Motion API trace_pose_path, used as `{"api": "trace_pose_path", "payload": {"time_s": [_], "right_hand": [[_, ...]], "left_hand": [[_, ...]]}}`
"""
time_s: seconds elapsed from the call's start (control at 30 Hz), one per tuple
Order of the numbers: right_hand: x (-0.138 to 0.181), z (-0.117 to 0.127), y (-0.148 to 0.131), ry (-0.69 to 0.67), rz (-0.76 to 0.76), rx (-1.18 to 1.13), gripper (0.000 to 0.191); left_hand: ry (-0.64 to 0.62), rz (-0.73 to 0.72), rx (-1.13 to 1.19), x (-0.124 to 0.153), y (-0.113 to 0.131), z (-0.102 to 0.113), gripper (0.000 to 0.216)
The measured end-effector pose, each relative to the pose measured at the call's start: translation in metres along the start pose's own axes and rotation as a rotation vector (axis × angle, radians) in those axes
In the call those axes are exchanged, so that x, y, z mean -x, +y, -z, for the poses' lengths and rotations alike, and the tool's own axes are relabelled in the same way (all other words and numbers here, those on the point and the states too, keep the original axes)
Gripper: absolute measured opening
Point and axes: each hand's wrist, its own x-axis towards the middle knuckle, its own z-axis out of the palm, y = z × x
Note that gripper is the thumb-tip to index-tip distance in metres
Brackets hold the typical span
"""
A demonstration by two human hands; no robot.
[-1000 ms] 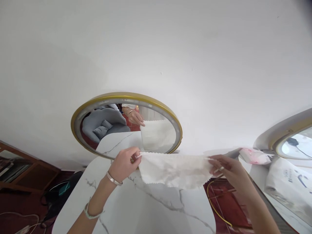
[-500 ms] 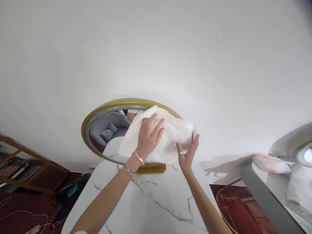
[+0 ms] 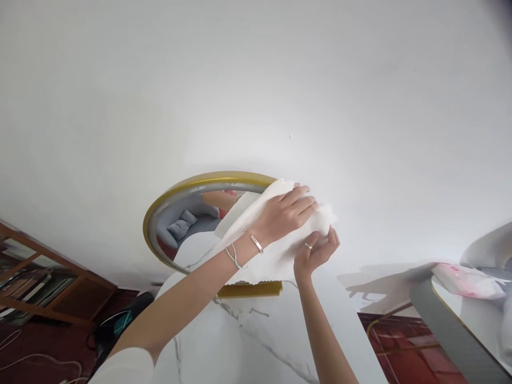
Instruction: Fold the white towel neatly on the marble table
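Note:
A round mirror [image 3: 180,213] with a gold rim stands against the wall on a white marble-patterned tabletop [image 3: 240,341]. A thin white cloth [image 3: 260,266] with ragged edges lies over the mirror's right half and hides it. My left hand [image 3: 286,213] presses on the upper right of the cloth, its bent fingers around the fabric near the rim; its thumb is hidden. At the cloth's right edge, my right hand [image 3: 318,250] has its thumb and fingers closed around a bunched part. The gold base [image 3: 252,289] shows below the cloth.
White wall [image 3: 256,80] rises behind the mirror. To the right, a pink and white packet [image 3: 466,280] lies on another table [image 3: 448,314]. A wooden shelf [image 3: 56,288] with books, a dark bag [image 3: 120,325] and cables [image 3: 44,357] are at the left.
My left hand has slid right across the cloth, its fingers now bent near the right rim. The cloth has shifted rightward and bunches more at its right edge. The view has moved slightly.

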Motion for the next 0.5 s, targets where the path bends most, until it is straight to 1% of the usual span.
{"api": "trace_pose_path", "payload": {"time_s": [0.03, 0.1, 0.17, 0.23, 0.3, 0.37, 0.43, 0.5], "right_hand": [[-0.004, -0.003, -0.003, 0.017, 0.016, -0.018, 0.033], [-0.015, -0.009, -0.014, 0.036, 0.079, -0.043, 0.028], [-0.03, -0.018, -0.034, 0.019, 0.184, -0.052, 0.023], [-0.046, -0.03, -0.061, -0.025, 0.294, -0.053, 0.02], [-0.06, -0.042, -0.092, -0.106, 0.386, -0.038, 0.021], [-0.067, -0.053, -0.121, -0.228, 0.466, -0.001, 0.022], [-0.068, -0.06, -0.143, -0.364, 0.558, 0.045, 0.023], [-0.066, -0.063, -0.151, -0.441, 0.66, 0.067, 0.025]], "left_hand": [[0.03, 0.013, 0.016, -0.001, -0.004, 0.003, 0.024], [0.088, 0.1, 0.05, -0.002, -0.015, 0.015, 0.021], [0.115, 0.246, 0.084, -0.004, -0.035, 0.032, 0.018], [0.096, 0.408, 0.124, -0.003, -0.061, 0.051, 0.017], [0.035, 0.536, 0.177, 0.004, -0.088, 0.068, 0.022], [-0.011, 0.626, 0.216, 0.018, -0.106, 0.081, 0.029], [-0.022, 0.67, 0.204, 0.037, -0.111, 0.088, 0.034], [-0.005, 0.654, 0.134, 0.053, -0.104, 0.09, 0.035]]}}
